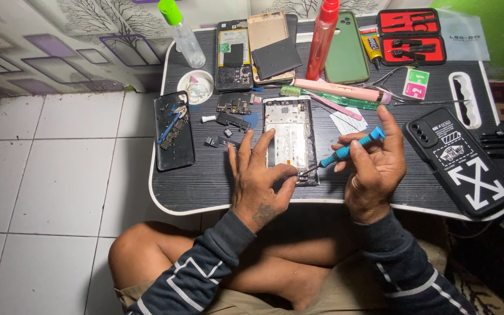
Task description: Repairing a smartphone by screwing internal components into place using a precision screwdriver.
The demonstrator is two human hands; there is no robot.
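The right hand (374, 169) is pinching a blue-handled screwdriver (345, 153) in a closed grip, its tip touching the bottom edge of the opened phone frame (290, 137), which is lying at the tabletop's (205, 186) centre. The left hand (261, 175) is pressing flat on the frame, fingers spread, gripping nothing. At ten o'clock, removed circuit parts (234, 108) and a back panel (173, 131) are already lying loose; the frame itself is looking largely stripped.

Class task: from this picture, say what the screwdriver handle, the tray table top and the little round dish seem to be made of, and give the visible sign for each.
Screwdriver, held in the right hand: handle looks like blue plastic or rubbery grip, matte, ribbed; shaft looks metal.
Table top: probably laminated board, dark with printed grain lines and a white edge band.
Round dish: seemingly white plastic, smooth, slightly glossy; ceramic cannot be ruled out.
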